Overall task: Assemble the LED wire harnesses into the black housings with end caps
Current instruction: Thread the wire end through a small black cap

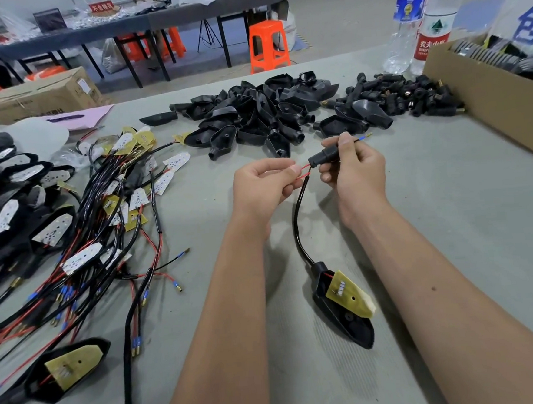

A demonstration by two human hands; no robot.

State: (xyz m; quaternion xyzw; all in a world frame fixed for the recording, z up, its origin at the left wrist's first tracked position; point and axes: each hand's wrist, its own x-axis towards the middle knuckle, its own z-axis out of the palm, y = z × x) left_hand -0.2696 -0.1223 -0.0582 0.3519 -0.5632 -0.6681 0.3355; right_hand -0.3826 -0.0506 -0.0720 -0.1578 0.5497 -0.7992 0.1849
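A: What do we have in our hands?

B: Our right hand [352, 167] grips a small black end cap [322, 156] between thumb and curled fingers; a thin wire with a blue tip [362, 137] sticks out past the thumb. Our left hand [265, 183] pinches the red wire [304, 167] just beside the cap.

A: And the housing?

B: The black cable [298, 218] runs down to a black housing [342, 310] lying on the grey table [449, 220] between our forearms, its yellow board [349, 294] tilted up out of it.

A: Spare parts?

B: Empty housings [253, 117] heaped ahead, caps [409, 94] beside them, harnesses [102, 213] tangled at left.
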